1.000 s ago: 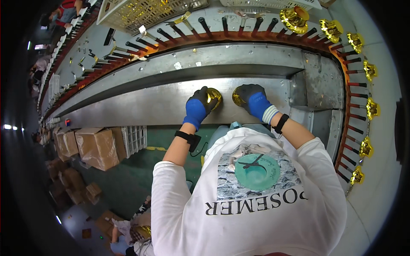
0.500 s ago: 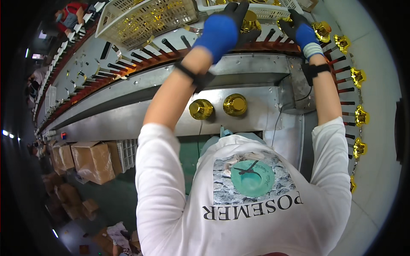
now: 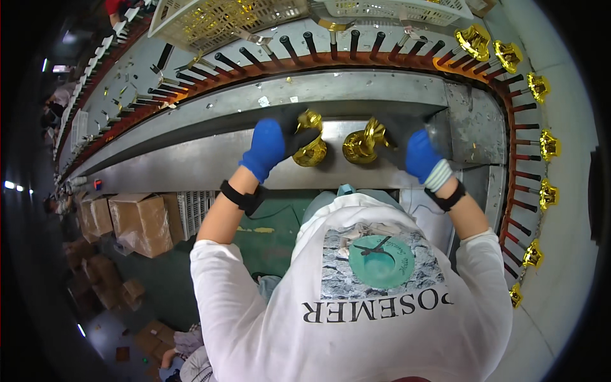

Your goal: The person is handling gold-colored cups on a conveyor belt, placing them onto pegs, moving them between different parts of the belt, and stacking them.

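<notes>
Two shiny gold bell-shaped pieces stand on the metal bench in front of me: the left gold piece and the right gold piece. My left hand, in a blue and black glove, grips a smaller gold part just above the left piece. My right hand, gloved the same way, has its blurred black fingers closed at another gold part over the right piece. Whether these parts touch the pieces below, I cannot tell.
Behind the bench curves a conveyor with several upright black-handled rods. Gold flared pieces ride on it at the right. Beyond stand a crate of gold parts and a white crate. Cardboard boxes are at the left.
Both my hands have come back from the far conveyor and crates to the bench, with gold parts in them now over the two standing pieces. Conveyor pieces have shifted along.
</notes>
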`<state>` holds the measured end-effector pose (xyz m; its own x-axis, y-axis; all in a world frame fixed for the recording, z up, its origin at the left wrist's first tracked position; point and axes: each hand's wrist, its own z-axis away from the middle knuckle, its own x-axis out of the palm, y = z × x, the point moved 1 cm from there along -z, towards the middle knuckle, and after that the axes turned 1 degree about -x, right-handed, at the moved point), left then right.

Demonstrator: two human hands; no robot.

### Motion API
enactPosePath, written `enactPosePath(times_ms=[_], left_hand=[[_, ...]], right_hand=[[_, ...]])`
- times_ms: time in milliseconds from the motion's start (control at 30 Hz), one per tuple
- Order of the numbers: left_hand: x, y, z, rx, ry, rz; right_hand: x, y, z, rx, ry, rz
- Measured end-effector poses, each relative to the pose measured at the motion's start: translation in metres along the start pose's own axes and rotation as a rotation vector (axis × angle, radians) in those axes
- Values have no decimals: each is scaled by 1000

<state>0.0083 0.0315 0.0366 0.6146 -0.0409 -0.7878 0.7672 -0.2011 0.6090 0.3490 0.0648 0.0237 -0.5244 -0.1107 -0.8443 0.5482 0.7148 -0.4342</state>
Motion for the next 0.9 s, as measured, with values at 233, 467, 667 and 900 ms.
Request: enactPosePath(times_ms=[233, 467, 667, 900], left_hand=[[74, -57, 63, -31, -49, -229], [63, -133, 102, -200, 237, 234], [110, -147, 121, -1207, -33, 1383], [133, -112, 97, -1184, -101, 1556]], right_hand=[[104, -21, 14, 144, -154, 2], [141, -5, 21, 346, -16, -294], [185, 63, 86, 1099, 39, -1536], [202, 22, 44, 570, -353, -763]])
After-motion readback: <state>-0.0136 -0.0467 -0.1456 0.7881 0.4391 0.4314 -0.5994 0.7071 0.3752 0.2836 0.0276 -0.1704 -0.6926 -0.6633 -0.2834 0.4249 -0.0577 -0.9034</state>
